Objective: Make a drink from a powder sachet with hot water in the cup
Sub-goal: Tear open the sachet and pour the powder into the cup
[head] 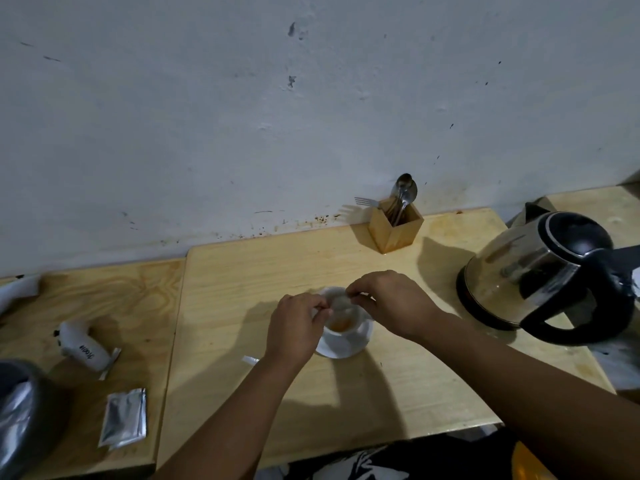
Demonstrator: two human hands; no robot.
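A small white cup stands on a white saucer in the middle of the wooden table; brownish powder or liquid shows inside it. Above the cup hangs a pale sachet, held between both hands and tilted over the rim. My left hand pinches its left edge. My right hand pinches its right edge from the far side. A torn white strip lies on the table by my left wrist.
A steel electric kettle with a black handle stands at the right. A wooden holder with spoons and a fork sits by the wall. Silver sachets and a white packet lie at the left, near a dark bag.
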